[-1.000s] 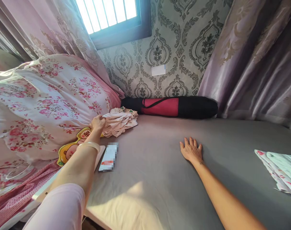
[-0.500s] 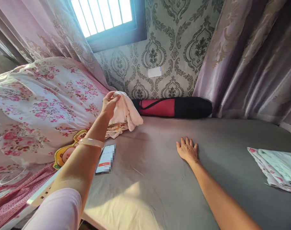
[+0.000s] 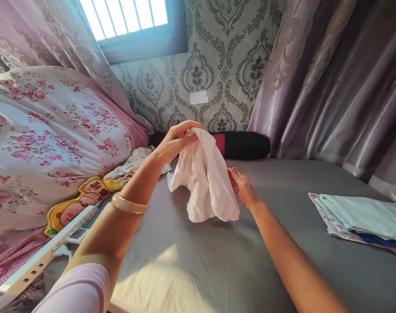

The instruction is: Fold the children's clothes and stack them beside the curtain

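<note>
A pale pink baby garment with a small round snap hangs in loose folds above the bed. My left hand pinches its upper edge, the fingers bent over the cloth. Along the right side of the garment, my right hand is raised with thumb and fingers apart. Its fingertips meet the garment's edge and are partly hidden; I see no firm grip there.
Folded clothes lie stacked on the grey sheet at right. Crumpled patterned cloth, a yellow cartoon cushion and a white power strip are at left. A black-and-red bag lies against the wall.
My left hand has brought the pink garment rightward, off the cloth pile, and it now hangs down. My right hand has lifted from the sheet to the garment's side. The view has shifted slightly right.
</note>
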### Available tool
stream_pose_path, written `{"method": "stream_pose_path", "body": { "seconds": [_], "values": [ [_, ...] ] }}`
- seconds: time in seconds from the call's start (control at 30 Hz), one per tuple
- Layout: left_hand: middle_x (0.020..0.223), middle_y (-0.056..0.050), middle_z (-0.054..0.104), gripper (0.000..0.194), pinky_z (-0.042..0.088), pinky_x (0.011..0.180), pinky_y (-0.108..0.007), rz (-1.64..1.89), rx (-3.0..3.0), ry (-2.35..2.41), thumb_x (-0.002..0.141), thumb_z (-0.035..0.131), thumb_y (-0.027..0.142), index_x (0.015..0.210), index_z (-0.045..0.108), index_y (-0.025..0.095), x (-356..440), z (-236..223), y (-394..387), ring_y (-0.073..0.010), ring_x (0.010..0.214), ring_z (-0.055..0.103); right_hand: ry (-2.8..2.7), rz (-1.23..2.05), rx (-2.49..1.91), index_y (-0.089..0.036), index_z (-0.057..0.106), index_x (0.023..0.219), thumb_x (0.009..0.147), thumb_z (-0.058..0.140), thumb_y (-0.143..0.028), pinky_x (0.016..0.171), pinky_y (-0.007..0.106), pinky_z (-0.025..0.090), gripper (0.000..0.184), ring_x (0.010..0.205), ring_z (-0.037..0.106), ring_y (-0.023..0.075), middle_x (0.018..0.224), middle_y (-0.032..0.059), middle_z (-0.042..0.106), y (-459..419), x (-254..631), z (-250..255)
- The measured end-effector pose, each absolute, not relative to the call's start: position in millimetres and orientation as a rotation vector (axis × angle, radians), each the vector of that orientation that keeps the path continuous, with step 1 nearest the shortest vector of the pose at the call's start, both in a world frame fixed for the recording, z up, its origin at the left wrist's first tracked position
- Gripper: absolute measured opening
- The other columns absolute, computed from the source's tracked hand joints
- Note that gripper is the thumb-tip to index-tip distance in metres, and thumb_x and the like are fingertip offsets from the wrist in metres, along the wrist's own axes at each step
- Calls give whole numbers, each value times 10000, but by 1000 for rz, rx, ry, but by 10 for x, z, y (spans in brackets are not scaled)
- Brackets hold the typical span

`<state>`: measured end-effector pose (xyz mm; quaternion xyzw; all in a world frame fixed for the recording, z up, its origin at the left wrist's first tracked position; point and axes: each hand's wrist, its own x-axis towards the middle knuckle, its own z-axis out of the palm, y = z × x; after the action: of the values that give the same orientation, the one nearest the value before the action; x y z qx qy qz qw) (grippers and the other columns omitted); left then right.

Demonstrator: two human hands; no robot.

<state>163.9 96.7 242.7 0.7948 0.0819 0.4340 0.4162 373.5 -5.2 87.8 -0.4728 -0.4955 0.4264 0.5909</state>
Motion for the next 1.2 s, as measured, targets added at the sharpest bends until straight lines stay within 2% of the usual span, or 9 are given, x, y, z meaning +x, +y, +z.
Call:
{"method": "stream_pose_path", "body": {
  "seconds": [0.1, 0.23, 0.37, 0.5, 0.63, 0.73, 0.87, 1.07, 1.2],
  "values": [
    [960, -15, 653, 237, 481, 770, -278, 1030, 2095, 207, 803, 623, 259, 1024, 683, 201, 1721, 2406, 792, -157, 852, 617, -1297, 1036, -1022, -196, 619, 1200, 841, 442, -729, 826, 339, 510, 667, 1025, 630, 244, 1115, 94, 688, -228, 3606, 1125],
    [974, -31, 647, 329, 471, 810, -299, 1076, 2183, 262, 741, 519, 136, 996, 718, 197, 1767, 2208, 729, -177, 900, 600, -1487, 955, -1144, -191, 680, 1047, 788, 614, -627, 807, 336, 502, 511, 908, 630, 221, 950, 35, 705, -363, 3659, 1106],
    [1000, -54, 671, 406, 435, 921, -344, 1122, 2151, 340, 681, 436, 87, 946, 729, 183, 1792, 1809, 775, -209, 990, 587, -1641, 866, -1404, -176, 704, 929, 876, 491, -576, 730, 347, 520, 457, 761, 640, 208, 760, 7, 689, -457, 3967, 1032],
    [1032, -64, 684, 375, 461, 869, -328, 1054, 1990, 414, 724, 452, 109, 997, 702, 170, 1846, 1449, 738, -214, 960, 607, -1666, 342, -1591, -247, 712, 1062, 899, 482, -472, 871, 361, 494, 361, 974, 653, 253, 987, 47, 732, -671, 4285, 1266],
    [1031, -95, 688, 248, 470, 841, -319, 1010, 1806, 322, 798, 556, 207, 1002, 685, 155, 1953, 1254, 618, -219, 955, 611, -1489, 41, -1633, -265, 695, 1117, 889, 506, -450, 834, 344, 511, 350, 956, 663, 242, 1074, 47, 722, -913, 4461, 1505],
    [975, -75, 681, 216, 468, 767, -306, 974, 1667, 292, 781, 640, 275, 966, 689, 177, 2056, 1115, 549, -199, 878, 607, -1585, 185, -1699, -228, 728, 1033, 869, 516, -446, 739, 318, 527, 346, 852, 677, 230, 953, 48, 743, -1021, 4583, 1473],
    [768, -17, 625, 232, 428, 644, -270, 832, 1583, 317, 736, 704, 328, 917, 692, 183, 2174, 914, 489, -131, 673, 546, -1839, 537, -1918, -223, 763, 863, 814, 547, -377, 689, 312, 525, 270, 751, 673, 223, 798, 17, 747, -1082, 4718, 1309],
    [860, -38, 648, 255, 436, 706, -264, 817, 1635, 311, 746, 718, 367, 918, 700, 180, 2208, 861, 382, -153, 781, 571, -1712, 443, -1792, -245, 734, 1008, 871, 509, -318, 902, 353, 484, 273, 988, 657, 215, 1065, 31, 730, -964, 4397, 1305],
    [910, -51, 664, 250, 446, 752, -276, 831, 1651, 311, 769, 708, 372, 935, 699, 184, 2207, 883, 333, -171, 840, 585, -1672, 443, -1576, -234, 707, 994, 868, 556, -320, 887, 322, 480, 214, 1001, 639, 190, 1049, 34, 712, -845, 4041, 1368]
  ]
}}
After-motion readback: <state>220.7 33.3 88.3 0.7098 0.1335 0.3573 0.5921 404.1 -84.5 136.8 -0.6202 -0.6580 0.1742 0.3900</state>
